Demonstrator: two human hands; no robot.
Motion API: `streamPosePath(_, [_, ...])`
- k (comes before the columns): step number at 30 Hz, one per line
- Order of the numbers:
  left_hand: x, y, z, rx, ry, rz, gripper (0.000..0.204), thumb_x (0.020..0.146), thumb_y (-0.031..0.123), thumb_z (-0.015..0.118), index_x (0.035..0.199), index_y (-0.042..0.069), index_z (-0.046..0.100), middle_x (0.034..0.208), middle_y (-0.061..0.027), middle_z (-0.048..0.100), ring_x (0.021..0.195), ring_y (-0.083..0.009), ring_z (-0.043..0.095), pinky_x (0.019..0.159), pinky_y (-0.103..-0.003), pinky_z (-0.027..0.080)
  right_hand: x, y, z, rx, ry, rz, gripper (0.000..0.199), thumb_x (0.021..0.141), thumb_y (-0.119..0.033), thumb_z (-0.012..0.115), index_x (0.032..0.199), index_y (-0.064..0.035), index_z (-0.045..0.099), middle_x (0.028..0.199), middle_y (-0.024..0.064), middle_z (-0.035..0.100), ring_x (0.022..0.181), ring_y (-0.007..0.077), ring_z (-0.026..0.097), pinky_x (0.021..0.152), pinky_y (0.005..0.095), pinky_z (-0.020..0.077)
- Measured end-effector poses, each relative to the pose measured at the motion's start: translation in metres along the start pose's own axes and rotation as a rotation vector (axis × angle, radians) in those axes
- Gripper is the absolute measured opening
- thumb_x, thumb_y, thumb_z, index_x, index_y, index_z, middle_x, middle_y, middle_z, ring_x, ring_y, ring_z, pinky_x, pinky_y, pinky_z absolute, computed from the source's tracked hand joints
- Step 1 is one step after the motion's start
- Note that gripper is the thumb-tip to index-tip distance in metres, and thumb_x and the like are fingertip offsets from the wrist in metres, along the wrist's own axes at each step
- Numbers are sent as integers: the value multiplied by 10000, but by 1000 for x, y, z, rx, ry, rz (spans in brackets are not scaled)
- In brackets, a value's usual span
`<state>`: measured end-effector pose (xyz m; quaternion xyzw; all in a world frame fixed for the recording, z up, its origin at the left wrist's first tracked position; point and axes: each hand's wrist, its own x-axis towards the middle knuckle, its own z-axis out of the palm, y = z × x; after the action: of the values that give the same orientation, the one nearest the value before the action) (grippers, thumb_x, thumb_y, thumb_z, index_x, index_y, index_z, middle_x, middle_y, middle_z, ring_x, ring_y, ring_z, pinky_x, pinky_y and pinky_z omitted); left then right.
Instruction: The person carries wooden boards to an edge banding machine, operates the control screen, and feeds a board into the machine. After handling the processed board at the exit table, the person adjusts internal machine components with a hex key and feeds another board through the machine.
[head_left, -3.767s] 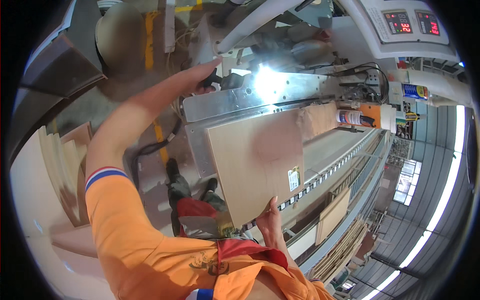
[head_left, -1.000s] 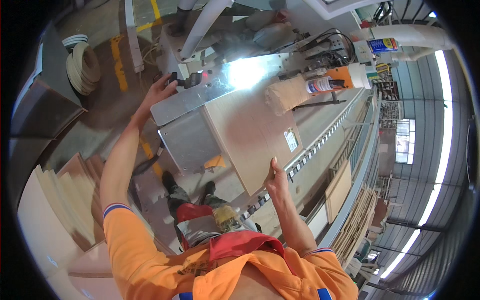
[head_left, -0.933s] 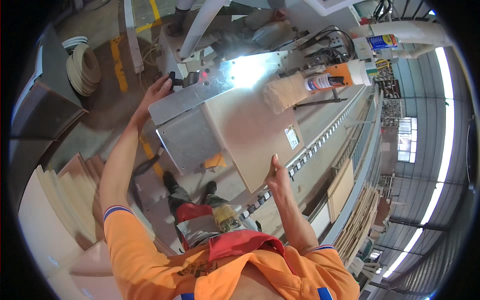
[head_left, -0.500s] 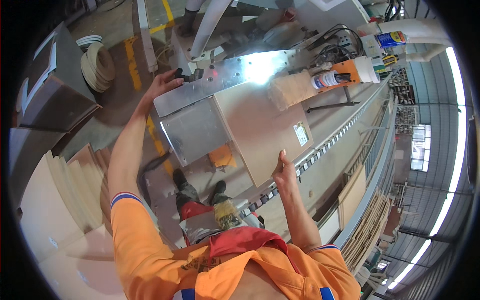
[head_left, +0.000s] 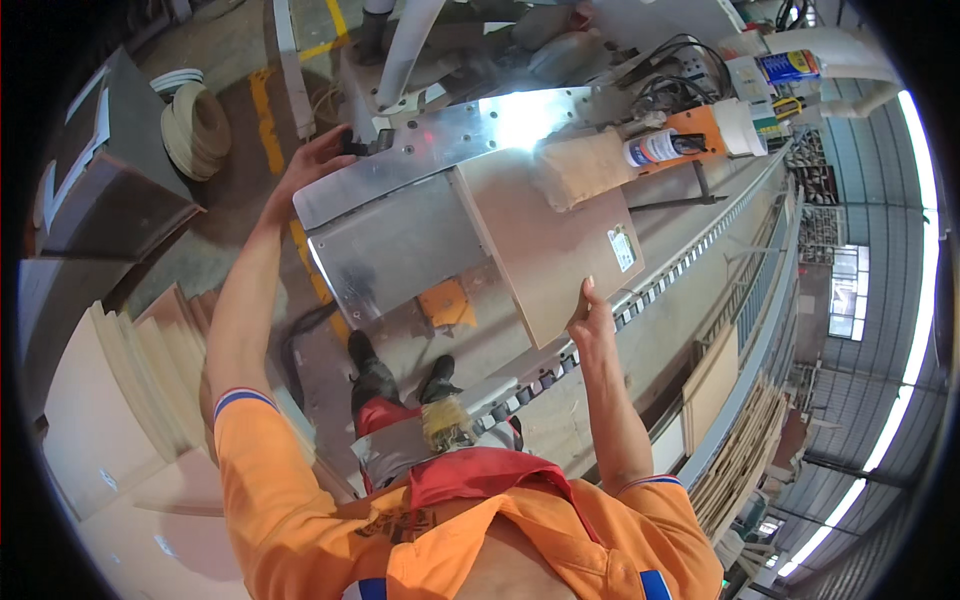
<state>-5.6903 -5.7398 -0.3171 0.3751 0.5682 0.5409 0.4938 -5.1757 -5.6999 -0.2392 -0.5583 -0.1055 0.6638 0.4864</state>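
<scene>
A flat brown board with a small white label lies on the metal bed of an edge-working machine, against its raised metal guard plate. My right hand grips the board's near right edge, thumb on top, with the other fingers hidden beneath. At the left end of the guard plate, my left hand has its fingers around a black knob. A bright light glares off the plate's middle.
A cloth-like tan bundle, a white bottle and an orange bracket sit by the guard. The toothed conveyor rail runs diagonally to the right. Stacked boards stand at left, edging rolls beyond them.
The board has slid to the right along the guard plate, my right hand moving with it. My left hand stays at the knob; the view has shifted slightly.
</scene>
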Motion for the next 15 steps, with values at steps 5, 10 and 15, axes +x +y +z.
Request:
streamPosePath(5, [-29, -12, -3, -252, 295, -69, 637, 905, 188, 696, 1454, 32, 414, 1259, -143, 623, 1086, -185, 621, 920, -290, 490, 32, -32, -1, 31, 21, -86, 373, 908, -37, 615, 1265, -48, 508, 1176, 71, 600, 1112, 234, 590, 990, 425, 499])
streamPosePath(10, [-106, -29, 0, -299, 589, -102, 468, 1005, 218, 506, 1406, -9, 428, 1298, -166, 576, 1142, -249, 604, 944, -348, 502, 107, -70, -35, 88, 17, -118, 355, 875, 28, 636, 1212, 51, 527, 1143, 124, 619, 1040, 245, 627, 940, 394, 530])
streamPosePath(15, [-206, -3, 58, -352, 667, -149, 382, 966, 217, 601, 1275, -2, 549, 1011, -91, 653, 818, -154, 615, 701, -281, 517, 135, -120, -41, 109, 104, -88, 305, 841, 66, 663, 1127, 83, 561, 1119, 154, 630, 974, 257, 653, 888, 373, 553])
